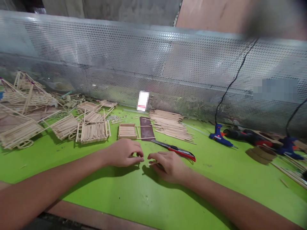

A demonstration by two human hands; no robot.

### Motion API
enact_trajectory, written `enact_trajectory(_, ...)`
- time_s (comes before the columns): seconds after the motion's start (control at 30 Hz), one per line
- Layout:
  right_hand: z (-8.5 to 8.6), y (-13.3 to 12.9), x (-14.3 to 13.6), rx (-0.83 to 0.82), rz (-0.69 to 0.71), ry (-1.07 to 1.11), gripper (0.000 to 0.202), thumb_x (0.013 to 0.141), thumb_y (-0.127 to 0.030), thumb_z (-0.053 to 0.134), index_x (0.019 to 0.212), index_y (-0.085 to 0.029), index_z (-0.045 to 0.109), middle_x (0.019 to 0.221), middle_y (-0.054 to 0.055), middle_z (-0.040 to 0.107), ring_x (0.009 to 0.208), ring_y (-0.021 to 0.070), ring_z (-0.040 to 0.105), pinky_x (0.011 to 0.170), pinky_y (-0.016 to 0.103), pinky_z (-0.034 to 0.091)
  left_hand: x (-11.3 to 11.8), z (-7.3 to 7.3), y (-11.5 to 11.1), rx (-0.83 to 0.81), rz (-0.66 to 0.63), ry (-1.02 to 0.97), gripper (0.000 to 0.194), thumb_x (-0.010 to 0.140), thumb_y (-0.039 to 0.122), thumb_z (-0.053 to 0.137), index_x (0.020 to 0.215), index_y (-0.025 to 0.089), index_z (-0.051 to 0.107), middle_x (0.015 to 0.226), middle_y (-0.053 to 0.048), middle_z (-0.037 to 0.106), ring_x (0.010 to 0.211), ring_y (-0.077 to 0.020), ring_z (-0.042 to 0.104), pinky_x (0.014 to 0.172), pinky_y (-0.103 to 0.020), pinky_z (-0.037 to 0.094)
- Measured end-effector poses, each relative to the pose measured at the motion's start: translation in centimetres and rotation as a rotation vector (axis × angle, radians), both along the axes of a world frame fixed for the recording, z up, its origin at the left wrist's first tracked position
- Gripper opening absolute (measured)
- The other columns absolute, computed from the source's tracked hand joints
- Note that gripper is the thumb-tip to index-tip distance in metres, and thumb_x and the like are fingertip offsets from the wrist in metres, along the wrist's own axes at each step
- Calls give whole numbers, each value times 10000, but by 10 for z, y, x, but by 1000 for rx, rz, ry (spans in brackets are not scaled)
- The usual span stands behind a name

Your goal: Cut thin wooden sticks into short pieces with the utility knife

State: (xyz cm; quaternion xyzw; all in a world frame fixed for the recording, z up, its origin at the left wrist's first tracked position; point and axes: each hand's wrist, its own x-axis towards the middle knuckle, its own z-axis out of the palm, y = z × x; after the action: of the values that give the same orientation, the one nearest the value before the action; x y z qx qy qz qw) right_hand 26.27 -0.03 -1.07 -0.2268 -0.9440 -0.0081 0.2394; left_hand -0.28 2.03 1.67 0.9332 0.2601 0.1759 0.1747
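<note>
My left hand (pixel 124 152) is closed in a pinch over the green table; a tiny pale bit shows at its fingertips, too small to name. Facing it across a narrow gap, my right hand (pixel 170 166) has its fingers curled around a short wooden stick (pixel 152 164), mostly hidden by them. Just beyond the right hand lies a red and black utility knife (pixel 181 152) with its blade out. Behind the left hand sits a small stick-built tray (pixel 127 131), two thin sticks reaching from it onto a dark brown strip (pixel 146 128).
A pile of thin wooden sticks (pixel 171 124) lies at the back. Several stick-built carts (pixel 93 132) crowd the left side. To the right, a blue glue gun (pixel 219 135) with a cord stands near a tape roll (pixel 261 154). A perforated metal panel (pixel 134 60) borders the back.
</note>
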Motion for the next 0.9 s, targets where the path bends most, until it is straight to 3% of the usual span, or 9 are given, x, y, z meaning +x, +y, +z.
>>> enact_trajectory(0.13, 1, 0, 0, -66, -59, -39, 141, 1029, -220, 499, 1119, -165, 592, 778, 49, 715, 647, 175, 657, 580, 294, 446, -18, 8, 13, 320, 11, 60, 214, 957, 270, 552, 931, 195, 751, 876, -62, 753, 782, -211, 658, 845, -444, 547)
enact_trajectory(0.3, 2, 1, -1, -115, -73, -47, 165, 1036, -241, 481, 1108, -165, 609, 803, 57, 720, 671, 184, 661, 595, 304, 445, -57, 37, 28, 373, 166, 43, 96, 856, 242, 592, 781, 229, 651, 700, -29, 644, 631, -198, 554, 742, -435, 497)
enact_trajectory(0.5, 5, 1, -1, -200, -105, -66, 163, 1030, -248, 487, 1090, -175, 620, 811, 46, 724, 677, 178, 662, 617, 300, 445, -109, 63, 50, 435, 389, 91, 171, 776, 240, 564, 620, 215, 495, 593, -9, 495, 565, -170, 416, 655, -379, 414)
enact_trajectory(0.67, 7, 1, -1, -223, -119, -71, 162, 1022, -245, 489, 1088, -183, 624, 845, 52, 740, 706, 181, 674, 636, 300, 446, -131, 65, 64, 361, 512, 219, 232, 735, 216, 547, 549, 204, 408, 559, -7, 481, 543, -160, 401, 613, -331, 353)
enact_trajectory(0.9, 5, 2, -1, -232, -116, -85, 165, 1018, -234, 491, 1091, -185, 631, 854, 53, 744, 710, 186, 680, 638, 302, 442, -138, 59, 72, 366, 514, 312, 267, 746, 253, 537, 541, 205, 373, 540, -5, 461, 527, -162, 380, 588, -321, 284)
